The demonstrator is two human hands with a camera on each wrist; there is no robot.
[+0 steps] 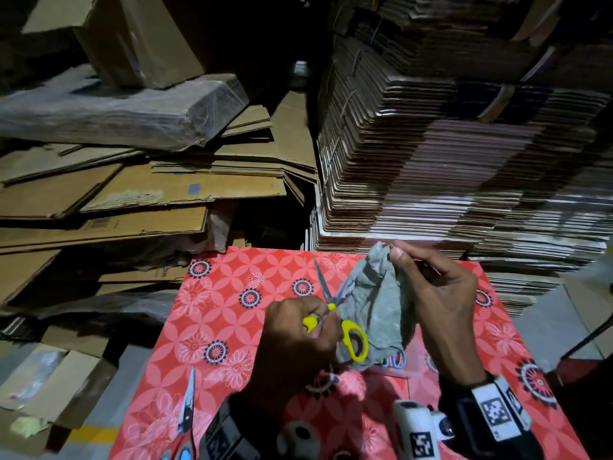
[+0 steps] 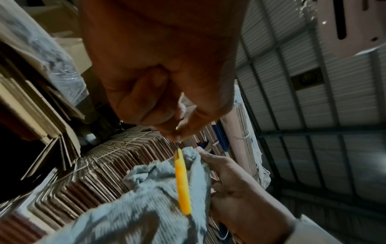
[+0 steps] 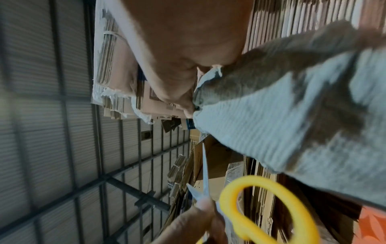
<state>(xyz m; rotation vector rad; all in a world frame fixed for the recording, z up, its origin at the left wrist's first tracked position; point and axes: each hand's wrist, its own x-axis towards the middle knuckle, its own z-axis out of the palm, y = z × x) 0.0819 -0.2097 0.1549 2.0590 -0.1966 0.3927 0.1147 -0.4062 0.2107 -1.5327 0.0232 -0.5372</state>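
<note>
My left hand (image 1: 311, 327) grips one handle of the yellow-handled scissors (image 1: 353, 338) over the red flowered table (image 1: 232, 310). Their blades point away from me and stand parted against the left edge of a grey cloth (image 1: 378, 307). My right hand (image 1: 398, 257) pinches the cloth's top corner and holds it up, so it hangs in front of the palm. In the left wrist view the yellow handle (image 2: 182, 183) lies against the cloth (image 2: 146, 206). The right wrist view shows the cloth (image 3: 282, 115), the handle loop (image 3: 267, 211) and a thin blade (image 3: 204, 173).
A second pair of scissors (image 1: 187, 416) lies at the table's near left. Blue handle loops (image 1: 396, 360) show under the hanging cloth. Tall stacks of flattened cardboard (image 1: 447, 161) rise behind the table, with loose cardboard sheets (image 1: 132, 194) piled to the left.
</note>
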